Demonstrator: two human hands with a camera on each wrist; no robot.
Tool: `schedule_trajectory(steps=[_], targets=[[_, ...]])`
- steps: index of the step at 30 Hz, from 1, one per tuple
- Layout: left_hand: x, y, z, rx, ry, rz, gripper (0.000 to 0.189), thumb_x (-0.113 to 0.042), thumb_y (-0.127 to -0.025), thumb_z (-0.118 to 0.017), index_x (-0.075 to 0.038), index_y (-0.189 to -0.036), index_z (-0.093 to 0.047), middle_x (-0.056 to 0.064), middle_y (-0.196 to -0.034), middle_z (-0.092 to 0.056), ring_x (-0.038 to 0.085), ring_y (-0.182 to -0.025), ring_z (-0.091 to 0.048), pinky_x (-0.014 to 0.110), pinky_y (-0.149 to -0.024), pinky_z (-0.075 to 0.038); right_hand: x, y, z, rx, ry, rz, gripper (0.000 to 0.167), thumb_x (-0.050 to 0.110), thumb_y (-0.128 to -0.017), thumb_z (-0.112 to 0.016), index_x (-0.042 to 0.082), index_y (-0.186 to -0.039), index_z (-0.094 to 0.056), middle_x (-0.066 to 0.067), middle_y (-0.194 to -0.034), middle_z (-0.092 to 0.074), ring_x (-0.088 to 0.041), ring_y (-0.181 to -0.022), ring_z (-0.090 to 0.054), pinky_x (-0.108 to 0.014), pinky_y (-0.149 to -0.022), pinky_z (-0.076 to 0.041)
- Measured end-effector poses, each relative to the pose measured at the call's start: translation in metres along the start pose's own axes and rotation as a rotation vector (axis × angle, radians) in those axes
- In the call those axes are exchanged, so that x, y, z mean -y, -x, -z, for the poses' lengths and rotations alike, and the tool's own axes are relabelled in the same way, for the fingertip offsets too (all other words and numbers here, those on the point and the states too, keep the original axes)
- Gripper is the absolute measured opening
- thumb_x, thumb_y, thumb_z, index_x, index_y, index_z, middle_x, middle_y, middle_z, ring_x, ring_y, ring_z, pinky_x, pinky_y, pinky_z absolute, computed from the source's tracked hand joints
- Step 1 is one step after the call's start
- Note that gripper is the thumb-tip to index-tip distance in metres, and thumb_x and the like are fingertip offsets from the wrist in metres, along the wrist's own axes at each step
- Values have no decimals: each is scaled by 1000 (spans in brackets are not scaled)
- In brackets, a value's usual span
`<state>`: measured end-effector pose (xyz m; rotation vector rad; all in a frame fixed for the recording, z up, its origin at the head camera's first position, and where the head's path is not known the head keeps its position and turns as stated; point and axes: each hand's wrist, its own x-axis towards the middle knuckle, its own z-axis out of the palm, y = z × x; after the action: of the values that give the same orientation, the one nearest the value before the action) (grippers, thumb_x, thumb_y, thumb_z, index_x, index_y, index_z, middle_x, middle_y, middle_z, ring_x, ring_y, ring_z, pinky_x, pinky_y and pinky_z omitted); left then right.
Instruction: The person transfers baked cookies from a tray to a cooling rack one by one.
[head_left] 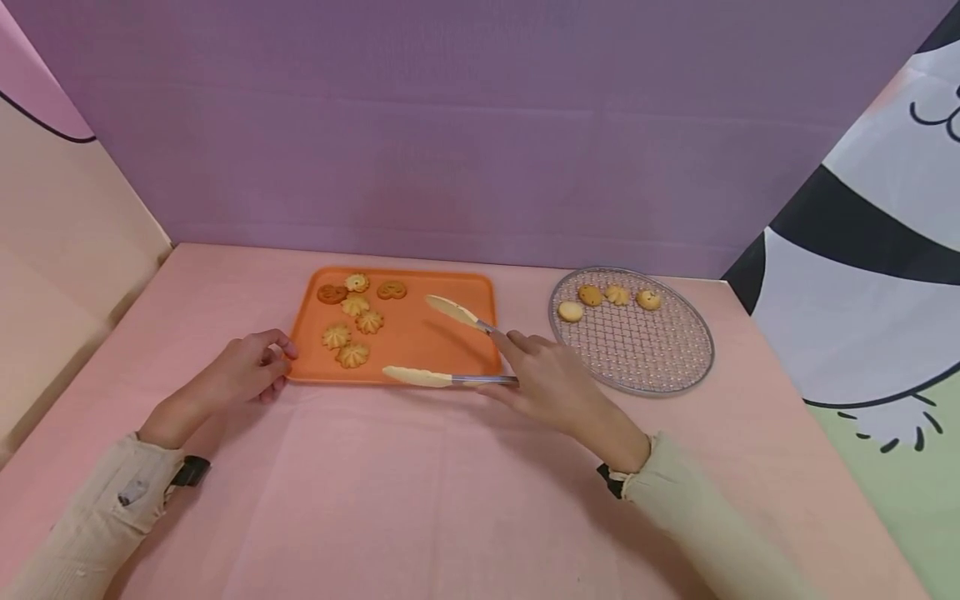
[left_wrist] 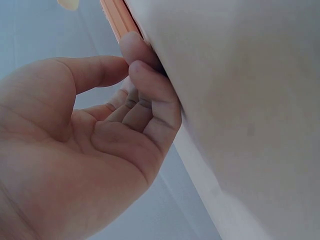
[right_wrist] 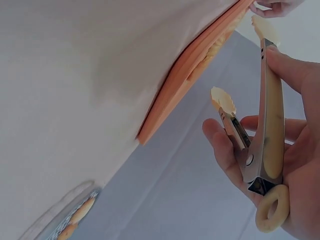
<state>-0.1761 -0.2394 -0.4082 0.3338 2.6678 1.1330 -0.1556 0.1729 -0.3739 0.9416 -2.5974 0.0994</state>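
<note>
Gripping the tongs (right_wrist: 270, 135), the right hand (head_left: 553, 380) keeps the two arms wide apart, thumb along one and fingers against the other. One cream tip hangs above the right half of the orange tray (head_left: 427, 342), pointing left; in the head view the other overlaps the tray's near rim. The left hand (head_left: 243, 367) sits at the tray's left edge near its front corner, fingers curled and touching the rim; whether they pinch it, I cannot tell. Seven cookies (head_left: 356, 307) lie toward the tray's left side, five flower-like or round and two pretzel-shaped, leaving a broad stretch of orange surface between them and the right rim. To the right, well apart from the left hand, stands a round mesh rack (head_left: 637, 354), a narrow strip of counter (head_left: 375, 500) separating it from the tray. Four more cookies (head_left: 617, 295) follow the rack's far edge, with open mesh running from there to its near rim. Both tray and rack sit near the purple wall (head_left: 487, 142), while a wide span of pink counter reaches toward the person between the forearms.
</note>
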Motion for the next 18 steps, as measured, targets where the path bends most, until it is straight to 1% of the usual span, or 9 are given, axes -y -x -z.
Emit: schedule_trajectory(steps=[1,4,6,8,13,16,18], targets=[[0,0,0,1,-1,-1,13,-1,-97,-55,4,-109,-53,6,-67,-60,17,-51,-56,28,-49,-53,2,-3,-1,-2,-2,3,69,56,-85,-71,3,-128,-62,-10,-103,-70,-24,-76,-67,-36,-52,-52],[1,0,0,1,2,-5,13,-1,-97,-55,4,-109,-54,6,-67,-60,17,-50,-56,28,-48,-53,9,-11,-6,-8,-11,13,70,54,-86,-71,1,-130,-60,-12,-102,-70,-24,-76,-67,-36,-55,-53],[1,0,0,1,5,-13,13,-1,-97,-55,4,-109,-54,6,-67,-60,18,-50,-56,29,-48,-53,12,-17,-10,-1,-25,15,71,52,-87,-71,-1,-132,-58,-14,-104,-70,-26,-78,-68,-37,-58,-55],[1,0,0,1,6,-17,13,0,-97,-55,4,-109,-54,6,-67,-60,18,-50,-56,29,-48,-53,15,-23,-13,17,-25,9,71,51,-88,-70,-2,-134,-56,-17,-108,-70,-28,-82,-69,-39,-62,-57],[2,-2,0,5,6,-18,13,0,-97,-54,4,-109,-54,6,-66,-59,18,-51,-56,29,-48,-53,21,-37,-19,81,-23,-36,71,51,-90,-68,-2,-135,-55,-18,-115,-69,-30,-88,-70,-41,-65,-58],[2,-1,0,8,7,-17,13,0,-97,-54,4,-109,-53,5,-67,-60,19,-51,-56,29,-49,-53,23,-44,-23,99,-34,-51,70,51,-91,-67,-3,-133,-56,-17,-111,-70,-28,-84,-70,-41,-63,-57],[2,-1,0,11,11,-15,14,0,-96,-54,4,-110,-53,5,-67,-60,19,-52,-56,29,-49,-53,25,-49,-26,107,-46,-61,69,52,-91,-67,-2,-133,-57,-14,-103,-71,-25,-78,-68,-39,-59,-56]])
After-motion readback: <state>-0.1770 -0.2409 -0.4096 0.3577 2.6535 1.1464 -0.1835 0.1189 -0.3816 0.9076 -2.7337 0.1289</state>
